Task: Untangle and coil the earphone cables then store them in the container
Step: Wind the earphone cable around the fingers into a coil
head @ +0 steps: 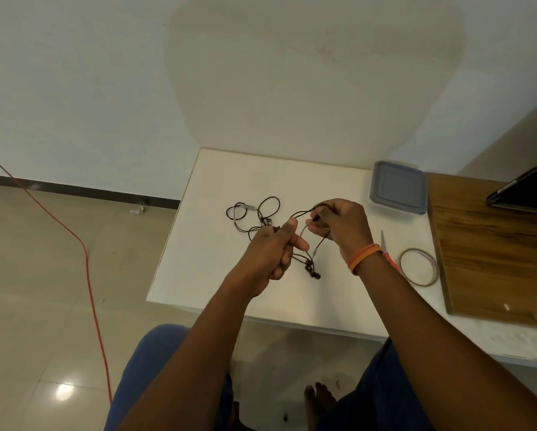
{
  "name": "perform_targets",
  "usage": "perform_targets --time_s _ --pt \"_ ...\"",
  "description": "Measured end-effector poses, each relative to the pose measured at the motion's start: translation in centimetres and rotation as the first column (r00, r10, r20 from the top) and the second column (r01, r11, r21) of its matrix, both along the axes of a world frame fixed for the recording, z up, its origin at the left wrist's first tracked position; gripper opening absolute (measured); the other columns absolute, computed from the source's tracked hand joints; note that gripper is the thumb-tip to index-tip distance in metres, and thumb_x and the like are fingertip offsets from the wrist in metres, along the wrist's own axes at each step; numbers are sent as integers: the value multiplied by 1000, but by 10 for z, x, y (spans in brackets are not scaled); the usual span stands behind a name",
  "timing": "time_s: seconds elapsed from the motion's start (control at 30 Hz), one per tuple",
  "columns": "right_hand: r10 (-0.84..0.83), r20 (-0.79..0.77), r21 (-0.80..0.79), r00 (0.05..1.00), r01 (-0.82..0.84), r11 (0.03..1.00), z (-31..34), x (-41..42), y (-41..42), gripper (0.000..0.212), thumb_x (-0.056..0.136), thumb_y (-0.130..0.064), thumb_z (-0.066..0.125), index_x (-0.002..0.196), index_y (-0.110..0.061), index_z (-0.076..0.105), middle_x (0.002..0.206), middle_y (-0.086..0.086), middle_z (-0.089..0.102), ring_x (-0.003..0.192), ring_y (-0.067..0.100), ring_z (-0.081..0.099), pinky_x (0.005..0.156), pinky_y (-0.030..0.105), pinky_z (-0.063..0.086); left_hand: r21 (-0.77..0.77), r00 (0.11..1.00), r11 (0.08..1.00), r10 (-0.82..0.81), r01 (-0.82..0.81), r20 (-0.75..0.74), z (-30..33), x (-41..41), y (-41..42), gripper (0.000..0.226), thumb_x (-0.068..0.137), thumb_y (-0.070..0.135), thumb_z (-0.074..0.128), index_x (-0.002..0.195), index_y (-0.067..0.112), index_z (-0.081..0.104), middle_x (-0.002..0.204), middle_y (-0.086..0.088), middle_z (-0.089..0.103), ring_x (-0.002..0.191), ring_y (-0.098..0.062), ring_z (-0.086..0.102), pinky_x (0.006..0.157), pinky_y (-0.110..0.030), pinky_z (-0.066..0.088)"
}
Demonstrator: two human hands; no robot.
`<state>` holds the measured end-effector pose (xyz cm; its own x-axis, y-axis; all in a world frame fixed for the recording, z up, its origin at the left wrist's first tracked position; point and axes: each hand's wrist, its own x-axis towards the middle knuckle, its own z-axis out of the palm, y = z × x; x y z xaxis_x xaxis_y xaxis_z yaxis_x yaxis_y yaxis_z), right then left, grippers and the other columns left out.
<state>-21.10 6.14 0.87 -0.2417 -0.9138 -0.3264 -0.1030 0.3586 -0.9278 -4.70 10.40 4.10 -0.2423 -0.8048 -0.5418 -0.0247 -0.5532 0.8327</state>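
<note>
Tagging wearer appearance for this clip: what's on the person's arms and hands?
Both forearms are bare, with no sleeves in view. The right wrist carries an orange band, looped as a couple of strands. The left hand and the right hand wear no gloves, and I see no rings or watch. Blue trousers show below.

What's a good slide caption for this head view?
Both hands, left and right, untangling black earphone cables beside a lidded container.

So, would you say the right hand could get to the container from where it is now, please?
Probably yes: the container sits just beyond the right hand with bare table between them, but its fingers hold the black cable and its lid is on.
</note>
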Motion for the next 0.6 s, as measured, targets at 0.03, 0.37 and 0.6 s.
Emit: perform_targets --time_s 0.03,0.37,0.6 --pt "40 -110 -15 993 -42 999 -3 -1 0 13 93 -2 55 91 4 66 82 18 69 78 28 73 71 35 61 -8 1000 1000 18 -17 23 -1 0 0 54 101 48 43 77 6 68 48 -2 36 38 -12 28 39 -20 21" --pt "406 -459 152 790 -380 912 3 -20 4 19 85 -29 73 94 -15 64 77 4 67 47 14 60 44 18 44 -182 937 929 341 -322 83 -6 8 -9 53 102 43 43 82 1 68 44 3 37 35 -8 30 36 -19 25" --pt "580 -411 464 703 -386 797 -17 -26 13 35 79 -37 78 97 -9 66 91 8 65 73 20 66 50 29 55 -210 918 938 323 -277 230 -21 16 -10 53 103 42 41 80 4 71 45 2 43 31 -6 33 35 -17 27"
